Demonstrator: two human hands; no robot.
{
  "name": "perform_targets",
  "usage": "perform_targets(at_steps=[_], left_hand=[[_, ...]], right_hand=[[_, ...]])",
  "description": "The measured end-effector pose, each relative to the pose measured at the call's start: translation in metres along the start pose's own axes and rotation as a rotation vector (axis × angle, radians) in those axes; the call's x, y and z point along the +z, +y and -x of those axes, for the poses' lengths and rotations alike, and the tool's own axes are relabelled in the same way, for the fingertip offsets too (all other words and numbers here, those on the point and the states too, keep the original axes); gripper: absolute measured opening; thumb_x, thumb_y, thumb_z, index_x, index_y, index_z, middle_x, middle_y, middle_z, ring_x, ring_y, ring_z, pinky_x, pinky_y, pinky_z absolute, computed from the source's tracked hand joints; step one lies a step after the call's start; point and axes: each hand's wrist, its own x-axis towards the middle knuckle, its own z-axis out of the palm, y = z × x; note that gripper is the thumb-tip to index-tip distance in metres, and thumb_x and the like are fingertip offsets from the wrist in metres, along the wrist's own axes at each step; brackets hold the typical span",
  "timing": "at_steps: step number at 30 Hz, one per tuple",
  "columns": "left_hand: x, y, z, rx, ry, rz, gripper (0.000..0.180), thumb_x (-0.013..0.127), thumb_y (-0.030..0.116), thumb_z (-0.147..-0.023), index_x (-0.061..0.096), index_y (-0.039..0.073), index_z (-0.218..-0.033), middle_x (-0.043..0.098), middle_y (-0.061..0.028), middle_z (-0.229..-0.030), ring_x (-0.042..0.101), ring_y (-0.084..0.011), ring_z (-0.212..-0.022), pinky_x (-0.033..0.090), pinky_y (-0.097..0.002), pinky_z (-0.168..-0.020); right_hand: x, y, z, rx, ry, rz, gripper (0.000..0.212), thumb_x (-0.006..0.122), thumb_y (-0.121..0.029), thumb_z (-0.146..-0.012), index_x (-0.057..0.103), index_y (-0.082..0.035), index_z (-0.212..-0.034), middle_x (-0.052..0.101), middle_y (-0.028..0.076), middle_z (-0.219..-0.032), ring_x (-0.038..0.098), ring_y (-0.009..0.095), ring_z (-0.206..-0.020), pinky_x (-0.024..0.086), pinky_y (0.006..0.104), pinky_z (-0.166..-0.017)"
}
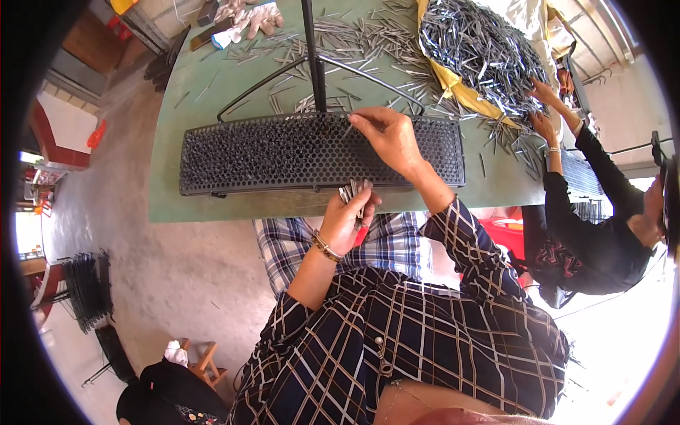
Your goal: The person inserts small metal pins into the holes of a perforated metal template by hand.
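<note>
In front of me on the green table lies a long black perforated rack, its round holes in close rows. Many holes on its left and middle look filled with dark pieces. My left hand is closed round a bunch of thin metal strips, just below the rack's near edge. Above the rack's right half, my right hand pinches one thin metal strip between thumb and fingertips, over the holes.
A yellow-edged sack heaped with metal strips stands at the far right, where a co-worker's hands reach in. Loose strips litter the green table. A black upright post rises behind the rack. Gloves lie at the far left.
</note>
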Motion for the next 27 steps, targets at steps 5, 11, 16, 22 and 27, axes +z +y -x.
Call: perform_targets(at_steps=[5,11,16,22,27], left_hand=[[-0.006,-0.003,0.002,-0.044,-0.04,0.047,0.023,0.054,0.014,-0.09,0.053,-0.001,-0.107,0.062,-0.014,-0.088,0.057,-0.0136,-0.069,0.048,-0.0258,-0.06],[-0.004,0.001,0.006,-0.188,-0.046,0.181,0.025,0.053,0.015,-0.091,0.052,0.002,-0.112,0.061,-0.0136,-0.099,0.062,-0.0204,-0.087,0.053,-0.0343,-0.071],[-0.008,0.001,0.004,-0.164,-0.059,0.147,0.027,0.054,0.018,-0.091,0.052,0.004,-0.114,0.061,-0.0103,-0.102,0.06,-0.0185,-0.089,0.052,-0.0326,-0.071],[-0.004,0.012,0.006,0.047,-0.026,0.052,0.024,0.055,0.018,-0.091,0.055,0.003,-0.109,0.063,-0.0094,-0.1,0.061,-0.0157,-0.087,0.051,-0.0283,-0.07],[0.001,0.011,0.003,0.082,-0.031,-0.016,0.024,0.053,0.017,-0.091,0.055,-0.001,-0.107,0.063,-0.0135,-0.1,0.063,-0.0188,-0.091,0.054,-0.0306,-0.075]], right_hand=[[0.011,0.016,-0.006,-0.257,0.024,0.165,0.015,0.064,-0.011,-0.081,0.066,-0.002,-0.094,0.064,0.011,-0.087,0.061,0.023,-0.077,0.049,0.0308,-0.066],[0.019,0.019,-0.005,-0.568,-0.033,0.408,0.018,0.066,-0.011,-0.076,0.066,-0.004,-0.093,0.063,0.01,-0.088,0.056,0.028,-0.078,0.045,0.0368,-0.072],[0.019,0.006,-0.002,-0.614,0.028,0.57,0.017,0.066,-0.012,-0.077,0.066,-0.004,-0.092,0.062,0.008,-0.084,0.056,0.028,-0.078,0.046,0.0358,-0.07],[-0.014,-0.006,0.025,-0.063,-0.371,0.101,0.022,0.067,-0.021,-0.079,0.068,0.001,-0.086,0.063,0.013,-0.077,0.061,0.023,-0.07,0.048,0.0318,-0.064],[-0.018,0.0,0.038,0.204,-0.522,-0.136,0.028,0.069,-0.023,-0.078,0.068,0.003,-0.088,0.065,0.011,-0.076,0.06,0.015,-0.069,0.048,0.0286,-0.064]])
